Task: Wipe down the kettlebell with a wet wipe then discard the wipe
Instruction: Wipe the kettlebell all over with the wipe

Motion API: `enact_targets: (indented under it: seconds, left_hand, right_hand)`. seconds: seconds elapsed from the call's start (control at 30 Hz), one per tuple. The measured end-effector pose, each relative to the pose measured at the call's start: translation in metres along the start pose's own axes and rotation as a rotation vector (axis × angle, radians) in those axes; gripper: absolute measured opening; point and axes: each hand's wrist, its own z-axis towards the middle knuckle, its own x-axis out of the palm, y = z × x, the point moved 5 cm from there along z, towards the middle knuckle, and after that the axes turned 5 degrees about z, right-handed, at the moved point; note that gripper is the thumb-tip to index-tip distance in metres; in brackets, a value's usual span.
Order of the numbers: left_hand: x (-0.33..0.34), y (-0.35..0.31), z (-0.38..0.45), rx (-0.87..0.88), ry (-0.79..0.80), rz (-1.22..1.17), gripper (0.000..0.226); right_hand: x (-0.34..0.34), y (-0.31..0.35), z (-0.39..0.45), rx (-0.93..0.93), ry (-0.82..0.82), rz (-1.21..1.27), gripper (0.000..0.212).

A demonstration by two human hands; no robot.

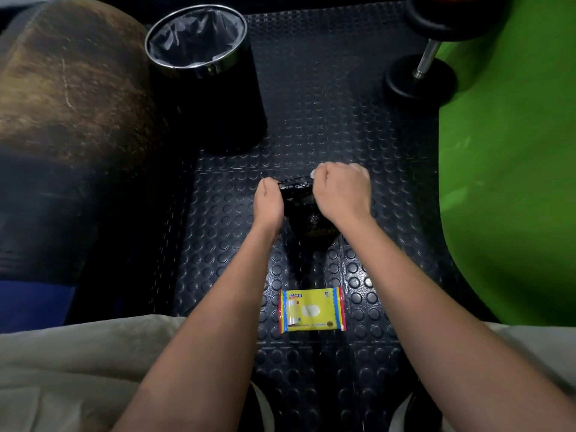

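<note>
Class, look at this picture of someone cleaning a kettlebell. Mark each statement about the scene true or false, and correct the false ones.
1. Both hands are at the kettlebell handle. True.
2. The wipe is in the left hand. False: it shows at the right hand.
3. The bin holds several used wipes. False: only its liner shows.
4. The wipes pack lies on the floor nearer the person than the kettlebell. True.
5. The dumbbell lies beside the bin. False: it stands far right, by the green surface.

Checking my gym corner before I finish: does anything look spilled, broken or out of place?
Nothing stands out. The kettlebell is upright, the wipes pack lies flat on the mat, and the lined bin stands upright.
</note>
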Motion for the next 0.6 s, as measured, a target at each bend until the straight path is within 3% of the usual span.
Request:
enact_targets:
  seconds: [0.17,0.4,0.6]
  left_hand:
    - [-0.001,-0.001,0.000,0.030,-0.018,0.001,0.023]
    - [-0.001,0.002,-0.001,0.031,-0.001,0.007,0.024]
    - [0.002,-0.003,-0.005,0.064,0.032,0.022,0.023]
  right_hand:
    - [0.005,0.039,-0.009,-0.191,0.012,-0.167,0.052]
    - [0.014,0.039,-0.024,-0.389,-0.052,-0.104,0.043]
    - [0.007,-0.002,-0.035,-0.268,-0.185,0.143,0.034]
